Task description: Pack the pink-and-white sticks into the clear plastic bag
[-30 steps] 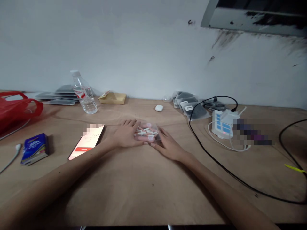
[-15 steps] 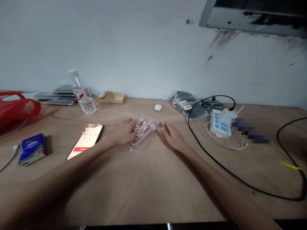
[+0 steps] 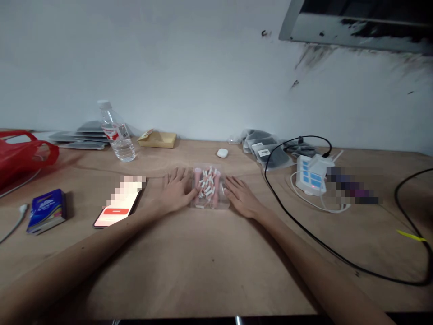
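A clear plastic box [image 3: 221,204] lies squarely on the table between my hands. Inside it are two pink rods [image 3: 217,180] along the sides and several small white-and-pink pieces [image 3: 208,183] heaped in the middle; their kind is too small to make out. My left hand [image 3: 176,190] rests flat on the tabletop, fingers spread, its thumb against the box's left side. On the other side my right hand [image 3: 241,197] lies with its fingers stretched out and its thumb at the box's right edge. Neither hand grips anything.
Left of my hands lie a lit phone [image 3: 118,203] and a blue tissue pack [image 3: 46,210]. Behind stand a water bottle [image 3: 118,135], a cardboard tray [image 3: 158,139] and a white earbud case [image 3: 222,153]. To the right are a power strip [image 3: 310,176] and a looped black cable [image 3: 287,212].
The clear box has turned from slanted to square with the table. My left hand has slid slightly left and spread its fingers; my right hand has flattened beside the box.
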